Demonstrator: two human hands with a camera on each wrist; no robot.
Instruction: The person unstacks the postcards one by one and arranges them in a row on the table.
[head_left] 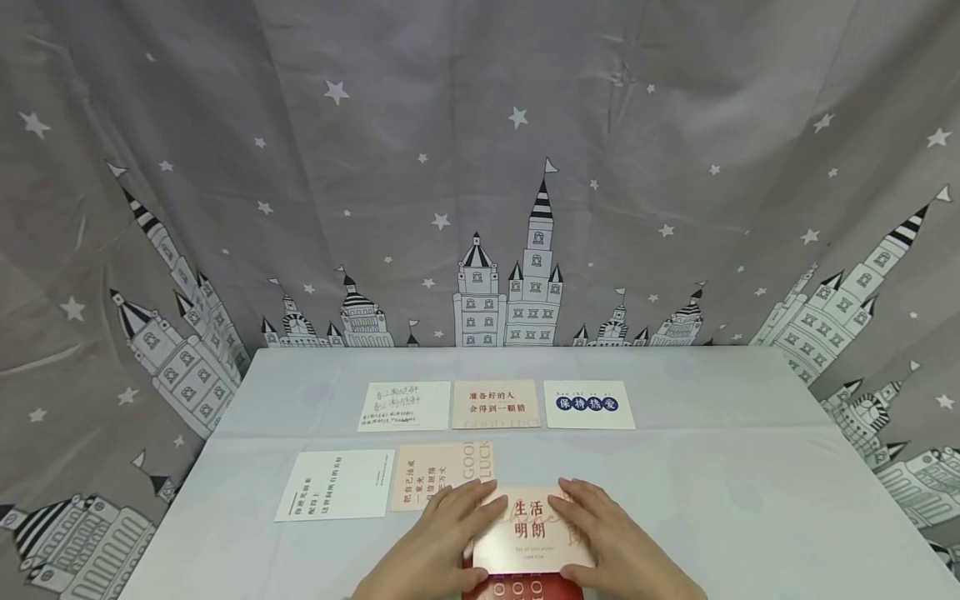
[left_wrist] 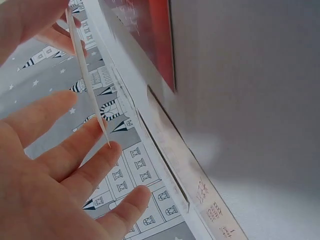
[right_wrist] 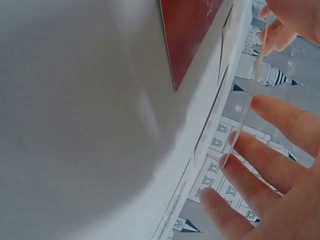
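Note:
A pale pink card (head_left: 534, 554) with red characters is held up near the front of the table, between both hands. My left hand (head_left: 438, 546) grips its left side, the thumb at the near edge and fingertips at the far edge. My right hand (head_left: 622, 546) holds the right side the same way. Seen edge-on in the left wrist view, the card (left_wrist: 86, 75) is a thin strip above the table. A red card (head_left: 525, 588) with pale lettering lies on the table below, partly hidden by the held card.
In the back row lie a white card with handwriting (head_left: 403, 406), a pink card (head_left: 497, 405) and a white card with blue circles (head_left: 590, 406). Nearer, a white card (head_left: 335, 485) lies beside another pink card (head_left: 420, 475), which the left hand partly covers. A grey castle-print curtain (head_left: 405, 192) hangs behind.

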